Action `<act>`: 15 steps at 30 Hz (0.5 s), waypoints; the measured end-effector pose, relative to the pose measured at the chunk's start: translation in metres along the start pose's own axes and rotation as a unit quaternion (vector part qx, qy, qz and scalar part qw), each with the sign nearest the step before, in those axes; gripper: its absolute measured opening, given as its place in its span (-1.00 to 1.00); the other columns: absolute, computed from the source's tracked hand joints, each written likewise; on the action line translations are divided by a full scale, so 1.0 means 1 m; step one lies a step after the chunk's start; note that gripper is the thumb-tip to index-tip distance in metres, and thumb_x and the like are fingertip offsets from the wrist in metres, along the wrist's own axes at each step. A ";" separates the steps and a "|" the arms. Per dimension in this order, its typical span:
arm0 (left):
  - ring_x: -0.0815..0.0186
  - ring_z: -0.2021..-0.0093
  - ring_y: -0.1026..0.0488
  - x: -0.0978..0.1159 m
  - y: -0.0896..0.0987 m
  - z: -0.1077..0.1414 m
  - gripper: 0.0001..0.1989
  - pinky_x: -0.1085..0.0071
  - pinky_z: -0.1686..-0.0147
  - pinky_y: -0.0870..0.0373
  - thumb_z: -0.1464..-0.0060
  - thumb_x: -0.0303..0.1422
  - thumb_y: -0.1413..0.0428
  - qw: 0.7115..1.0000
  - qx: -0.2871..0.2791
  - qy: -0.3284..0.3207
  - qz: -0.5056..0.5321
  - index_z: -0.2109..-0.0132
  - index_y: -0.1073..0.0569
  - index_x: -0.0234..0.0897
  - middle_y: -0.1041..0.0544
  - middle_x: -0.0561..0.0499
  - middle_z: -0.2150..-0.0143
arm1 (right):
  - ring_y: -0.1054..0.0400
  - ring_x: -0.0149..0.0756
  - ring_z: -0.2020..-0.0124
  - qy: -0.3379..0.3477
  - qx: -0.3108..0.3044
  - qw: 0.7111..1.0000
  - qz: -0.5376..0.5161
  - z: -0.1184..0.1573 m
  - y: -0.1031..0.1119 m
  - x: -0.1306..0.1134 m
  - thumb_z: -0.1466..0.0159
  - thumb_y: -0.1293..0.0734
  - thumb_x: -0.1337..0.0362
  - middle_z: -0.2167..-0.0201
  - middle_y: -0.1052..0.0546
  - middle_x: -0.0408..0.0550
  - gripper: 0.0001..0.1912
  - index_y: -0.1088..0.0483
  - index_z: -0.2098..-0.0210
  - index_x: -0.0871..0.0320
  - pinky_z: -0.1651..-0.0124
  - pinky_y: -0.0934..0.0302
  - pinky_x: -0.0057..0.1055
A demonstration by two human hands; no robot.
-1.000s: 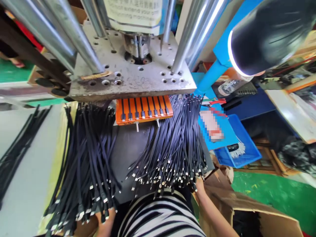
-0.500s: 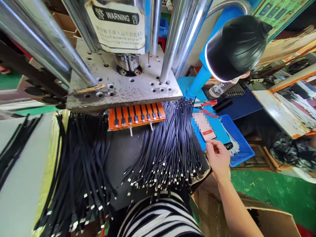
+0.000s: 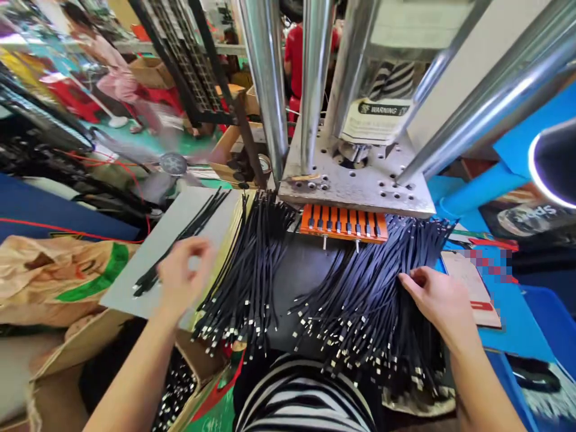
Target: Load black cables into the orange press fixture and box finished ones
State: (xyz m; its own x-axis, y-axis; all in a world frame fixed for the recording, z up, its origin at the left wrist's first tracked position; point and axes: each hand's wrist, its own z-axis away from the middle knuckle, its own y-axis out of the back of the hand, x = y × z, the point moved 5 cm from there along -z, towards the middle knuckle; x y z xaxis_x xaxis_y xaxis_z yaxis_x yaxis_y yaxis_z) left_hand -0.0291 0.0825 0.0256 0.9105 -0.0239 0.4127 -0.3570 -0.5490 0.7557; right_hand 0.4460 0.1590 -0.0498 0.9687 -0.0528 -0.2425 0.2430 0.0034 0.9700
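My left hand [image 3: 186, 270] is blurred, its fingers curled, over the grey board near a small bunch of black cables [image 3: 184, 240]. Whether it holds anything is not visible. On the right, my right hand [image 3: 438, 300] pinches at the edge of a large fan of black cables [image 3: 360, 294]; what is between its fingertips is too small to make out. An orange fixture [image 3: 344, 223] with a row of black cable connectors lies under the metal press plate [image 3: 355, 192]. Another pile of black cables [image 3: 252, 270] spreads left of the fixture.
Steel columns [image 3: 265, 78] and a lamp [image 3: 555, 165] rise around the press. A phone [image 3: 470, 288] lies on the blue surface at right. Cardboard boxes [image 3: 58, 372] stand at lower left. A fan [image 3: 173, 163] and people [image 3: 117, 66] are farther back.
The view has swung left. My left hand has come into view over the grey board. My right hand has moved from beside the phone to the right-hand cable pile.
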 end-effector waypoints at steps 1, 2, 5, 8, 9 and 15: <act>0.33 0.28 -0.47 0.014 -0.027 -0.009 -0.78 0.39 0.27 -0.43 -0.26 -0.24 0.01 0.993 -0.088 -0.072 -0.005 0.06 -0.45 -0.19 -0.55 0.04 0.21 | -0.39 -0.09 0.46 -0.018 -0.001 1.000 -0.018 -0.005 0.000 0.003 -0.15 -0.16 -0.13 0.53 -0.51 0.02 -0.58 -0.34 0.50 0.08 0.41 -0.05 -0.30; 0.29 0.20 -0.49 0.029 -0.053 -0.015 -0.76 0.34 0.16 -0.44 -0.28 -0.26 0.04 0.977 -0.165 -0.137 -0.014 0.08 -0.47 -0.22 -0.56 0.00 0.18 | -0.39 -0.09 0.46 -0.038 0.003 0.999 -0.036 -0.011 0.000 0.006 -0.11 -0.16 -0.11 0.53 -0.51 0.02 -0.60 -0.33 0.50 0.08 0.41 -0.07 -0.29; 0.14 0.04 -0.45 0.071 -0.117 -0.031 -0.72 0.22 0.01 -0.36 -0.28 -0.26 0.04 0.930 -0.296 -0.203 -0.084 0.08 -0.49 -0.31 -0.51 -0.12 0.12 | -0.39 -0.09 0.47 -0.075 0.045 0.992 -0.094 -0.027 0.004 0.010 -0.05 -0.16 -0.08 0.54 -0.50 0.02 -0.63 -0.31 0.47 0.08 0.41 -0.11 -0.28; -0.01 -0.05 -0.37 0.087 -0.157 -0.042 -0.65 0.13 0.02 -0.32 -0.25 -0.21 0.02 0.923 -0.334 -0.135 -0.137 0.05 -0.46 -0.43 -0.45 -0.28 0.04 | -0.39 -0.06 0.47 -0.077 0.069 0.985 -0.138 -0.035 0.007 0.009 -0.03 -0.17 -0.11 0.55 -0.49 0.02 -0.60 -0.32 0.43 0.09 0.40 -0.14 -0.24; -0.03 -0.05 -0.37 0.088 -0.166 -0.045 -0.64 0.12 0.04 -0.32 -0.26 -0.24 0.03 0.926 -0.331 -0.111 -0.142 0.04 -0.45 -0.47 -0.44 -0.31 0.04 | -0.39 -0.05 0.47 -0.077 0.070 0.982 -0.156 -0.036 0.007 0.009 -0.02 -0.18 -0.13 0.55 -0.49 0.02 -0.59 -0.31 0.42 0.09 0.39 -0.16 -0.22; 0.07 0.07 -0.45 0.072 -0.183 -0.051 -0.71 0.15 0.08 -0.33 -0.26 -0.47 0.16 0.943 -0.312 -0.021 -0.116 0.08 -0.43 -0.51 -0.48 -0.31 0.12 | -0.30 -0.13 0.53 -0.133 0.094 0.921 -0.354 -0.027 0.024 0.018 -0.04 -0.30 -0.16 0.55 -0.43 -0.04 -0.56 -0.38 0.30 0.05 0.48 -0.18 -0.21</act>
State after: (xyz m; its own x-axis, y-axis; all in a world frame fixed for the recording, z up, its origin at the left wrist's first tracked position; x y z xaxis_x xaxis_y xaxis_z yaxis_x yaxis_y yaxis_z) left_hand 0.0912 0.2237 -0.0566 0.9821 -0.0038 0.1881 -0.1877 0.0550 0.9807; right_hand 0.4708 0.1855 -0.0309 0.5180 -0.2172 -0.8274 0.7720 -0.2979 0.5615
